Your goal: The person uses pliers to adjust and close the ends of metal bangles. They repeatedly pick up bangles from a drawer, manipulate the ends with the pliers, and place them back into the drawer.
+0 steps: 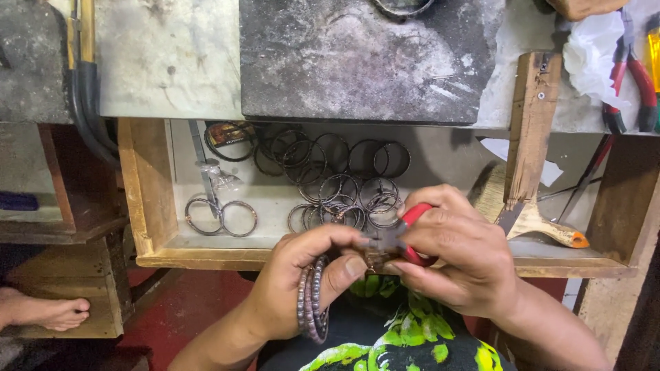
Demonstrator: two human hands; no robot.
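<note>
Your left hand [302,275] pinches a stack of dull metal bangles [311,302], fingers closed round them, just in front of the open wooden drawer [148,199]. Your right hand [454,254] is clamped on red-handled pliers [402,240], whose nose meets the bangles. More wire rings [330,172] lie in the drawer.

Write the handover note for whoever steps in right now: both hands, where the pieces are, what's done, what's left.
Left hand: pinching a small metal piece at the fingertips, two beaded bangles hanging from it.
Right hand: gripping red-handled pliers, whose tips meet that piece.
Loose metal rings lie in the open wooden drawer; spare pliers on the bench.
Done: two bangles strung.
Left: cannot tell how many rings remain to work.
</note>
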